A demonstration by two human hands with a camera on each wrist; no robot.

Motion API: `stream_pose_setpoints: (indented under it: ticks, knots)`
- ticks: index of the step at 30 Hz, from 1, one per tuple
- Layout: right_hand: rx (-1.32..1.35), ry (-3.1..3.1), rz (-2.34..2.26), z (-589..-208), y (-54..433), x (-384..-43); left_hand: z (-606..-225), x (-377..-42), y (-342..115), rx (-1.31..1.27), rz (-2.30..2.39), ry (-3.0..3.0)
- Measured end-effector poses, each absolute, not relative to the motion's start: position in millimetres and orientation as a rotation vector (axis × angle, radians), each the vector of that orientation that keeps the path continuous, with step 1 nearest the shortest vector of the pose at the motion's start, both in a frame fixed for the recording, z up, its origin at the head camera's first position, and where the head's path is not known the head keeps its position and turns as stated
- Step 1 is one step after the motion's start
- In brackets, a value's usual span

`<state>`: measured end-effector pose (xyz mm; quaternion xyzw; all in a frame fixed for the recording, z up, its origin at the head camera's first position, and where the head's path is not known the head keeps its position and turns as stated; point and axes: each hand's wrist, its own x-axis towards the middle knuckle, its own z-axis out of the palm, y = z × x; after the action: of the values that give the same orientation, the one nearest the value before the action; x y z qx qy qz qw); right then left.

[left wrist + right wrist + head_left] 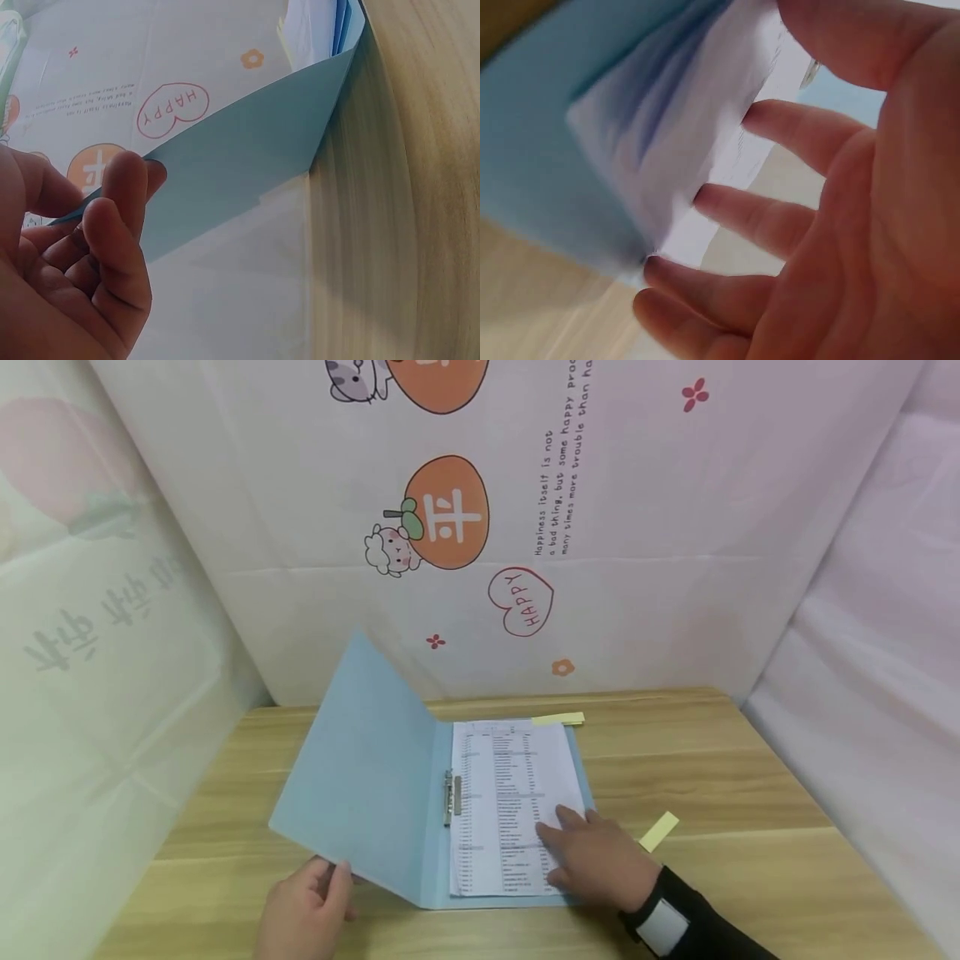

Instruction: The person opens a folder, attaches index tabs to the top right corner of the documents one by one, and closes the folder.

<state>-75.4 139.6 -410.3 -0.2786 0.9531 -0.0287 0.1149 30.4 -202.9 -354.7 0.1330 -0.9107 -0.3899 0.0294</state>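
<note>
A light blue folder [367, 760] lies on the table with its front cover raised to the left. Inside is a stack of printed sheets [502, 810], beside a metal clip [452, 797] at the spine. My left hand [307, 906] pinches the cover's lower edge between thumb and fingers; the left wrist view shows this hand [82, 255] on the cover [247, 142]. My right hand [596, 856] touches the right part of the sheets with spread fingers. In the right wrist view, the fingertips of this hand [817, 217] rest against the paper [682, 142].
A yellow strip [558, 719] sticks out at the top of the sheets. Another yellow strip [661, 831] shows beyond my right hand. The wooden table [720, 768] is bounded by printed white cloth [637, 568] at the back and sides.
</note>
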Motion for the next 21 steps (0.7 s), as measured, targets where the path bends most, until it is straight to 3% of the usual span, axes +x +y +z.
stream_pose_setpoints:
  ticks: [9,21]
  knots:
    - [-0.861,2.798,-0.102,-411,148,-79,-355,30,-202,0.314,-1.199,-2.761]
    - [-0.932,2.800,-0.155,-413,156,-84,-375,5,-197,-0.497,-1.088,-2.666]
